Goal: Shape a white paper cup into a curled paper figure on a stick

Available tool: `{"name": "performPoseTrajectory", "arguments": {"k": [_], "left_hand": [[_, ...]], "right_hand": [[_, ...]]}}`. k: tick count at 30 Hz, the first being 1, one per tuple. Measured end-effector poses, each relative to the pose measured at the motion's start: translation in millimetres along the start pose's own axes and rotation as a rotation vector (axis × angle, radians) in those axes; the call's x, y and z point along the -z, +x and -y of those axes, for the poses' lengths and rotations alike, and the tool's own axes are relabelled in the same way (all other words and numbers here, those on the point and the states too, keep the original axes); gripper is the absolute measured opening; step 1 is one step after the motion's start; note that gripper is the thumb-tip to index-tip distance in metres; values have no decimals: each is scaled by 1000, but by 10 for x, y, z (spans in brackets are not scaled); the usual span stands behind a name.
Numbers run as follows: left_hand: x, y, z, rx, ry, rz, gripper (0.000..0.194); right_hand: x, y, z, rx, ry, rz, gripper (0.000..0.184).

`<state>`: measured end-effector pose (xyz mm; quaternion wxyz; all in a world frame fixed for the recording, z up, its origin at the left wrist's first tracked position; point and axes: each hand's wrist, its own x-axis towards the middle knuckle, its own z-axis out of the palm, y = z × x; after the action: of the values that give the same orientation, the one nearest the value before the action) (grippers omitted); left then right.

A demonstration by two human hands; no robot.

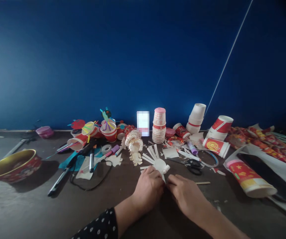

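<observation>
A white paper cup cut into splayed strips (156, 160) lies flat on the dark table (33, 212). My left hand (149, 187) rests with curled fingers on its near edge, pinching one of the strips. My right hand (186, 196) lies just to the right, fingers closed and pressed toward the same strip. Black scissors (194, 166) lie a little beyond my right hand. A thin wooden stick (203, 183) lies beside my right hand.
A gold-lined red bowl (10, 166) sits at the left. Decorated cups (108, 131), pens (91, 161) and a black cord (93, 186) crowd the back left. Stacked paper cups (159, 126) stand at the back centre, a fallen cup stack (249, 177) and red wrapping paper (269, 141) at right.
</observation>
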<state>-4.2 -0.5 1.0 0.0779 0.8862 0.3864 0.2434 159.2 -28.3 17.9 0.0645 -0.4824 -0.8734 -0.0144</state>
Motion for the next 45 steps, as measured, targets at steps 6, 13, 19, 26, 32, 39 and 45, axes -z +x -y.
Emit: {"name": "performPoseTrajectory", "arguments": {"k": [6, 13, 19, 26, 32, 39, 45], "left_hand": [[-25, -5, 4, 19, -24, -22, 8], [-28, 13, 4, 14, -55, -3, 11], [-6, 5, -10, 39, -48, 3, 17], [-40, -3, 7, 73, -84, -14, 8], [-41, -24, -16, 105, -108, 15, 6], [-38, -35, -43, 111, -43, 72, 9], [-36, -51, -41, 180, -44, 84, 10]], "right_hand": [[13, -1, -5, -34, 85, 4, 25], [41, -11, -49, -146, 322, -14, 22], [37, -11, -46, -163, 355, -59, 27], [27, 13, -68, -133, 423, -69, 24], [19, 16, -83, -115, 467, -71, 19], [-1, -9, -65, -155, 474, -76, 15], [59, -10, -62, -106, 485, -81, 17]]}}
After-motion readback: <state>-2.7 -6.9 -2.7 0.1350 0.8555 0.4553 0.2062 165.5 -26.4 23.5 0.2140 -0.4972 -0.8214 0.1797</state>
